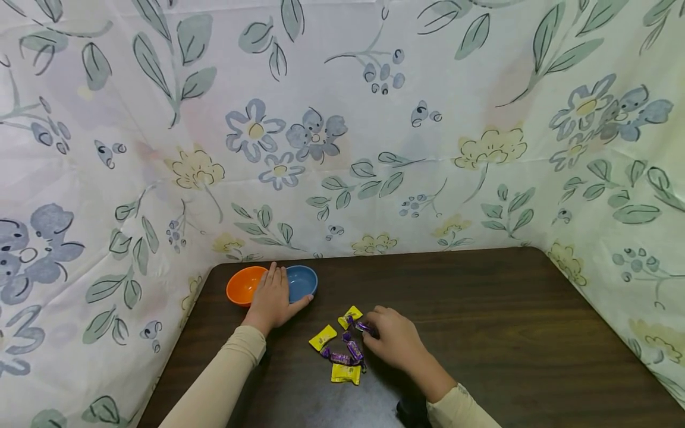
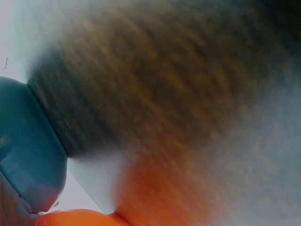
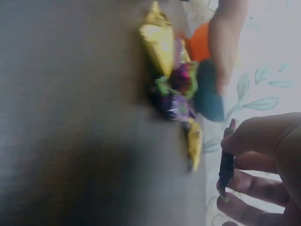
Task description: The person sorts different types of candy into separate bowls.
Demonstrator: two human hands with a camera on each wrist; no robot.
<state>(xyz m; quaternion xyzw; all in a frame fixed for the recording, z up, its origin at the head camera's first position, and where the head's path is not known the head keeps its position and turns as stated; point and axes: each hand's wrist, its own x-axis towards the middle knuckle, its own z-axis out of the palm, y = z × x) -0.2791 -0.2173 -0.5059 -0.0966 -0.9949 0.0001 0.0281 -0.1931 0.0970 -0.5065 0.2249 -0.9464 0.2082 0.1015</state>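
My left hand (image 1: 274,303) lies with straight fingers over the place where an orange bowl (image 1: 242,286) and a blue bowl (image 1: 304,282) meet, thumb out by the blue one's near side. Between thumb and fingers, my right hand (image 1: 397,340) pinches a purple-wrapped candy (image 3: 226,165), held just off the pile in the right wrist view. Beside that hand lie other purple candies (image 1: 354,351) and three yellow-wrapped candies (image 1: 323,337), loosely grouped. The left wrist view shows the blue bowl (image 2: 33,146) and the orange bowl (image 2: 84,218) at its edge, with much of the picture blurred.
The dark wooden table (image 1: 481,315) stretches away to the right of the candies. A floral cloth (image 1: 364,196) hangs behind the table and along its sides. Close to the right sleeve, a small black object (image 1: 411,411) shows at the near edge.
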